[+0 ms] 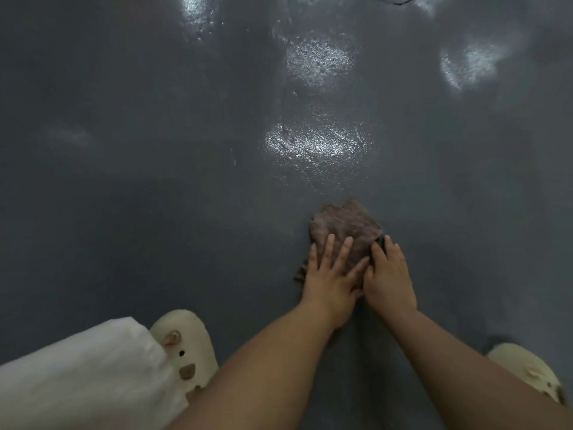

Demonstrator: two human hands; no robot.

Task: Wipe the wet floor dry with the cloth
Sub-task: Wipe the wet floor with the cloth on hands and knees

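Note:
A brown cloth (346, 226) lies bunched on the dark grey floor (155, 181) in the lower middle of the head view. My left hand (330, 276) presses flat on its near left part with fingers spread and straight. My right hand (389, 274) presses beside it on the cloth's right edge, fingers straight too. The two hands touch each other. A wet, glistening patch (319, 144) shines on the floor just beyond the cloth, and another wet patch (319, 62) lies farther off.
My two feet in cream clogs stand on the floor, the left clog (189, 346) at the lower left and the right clog (530, 370) at the lower right. A white trouser leg (80, 377) covers my left knee. More shiny spots (471, 65) lie at the far right.

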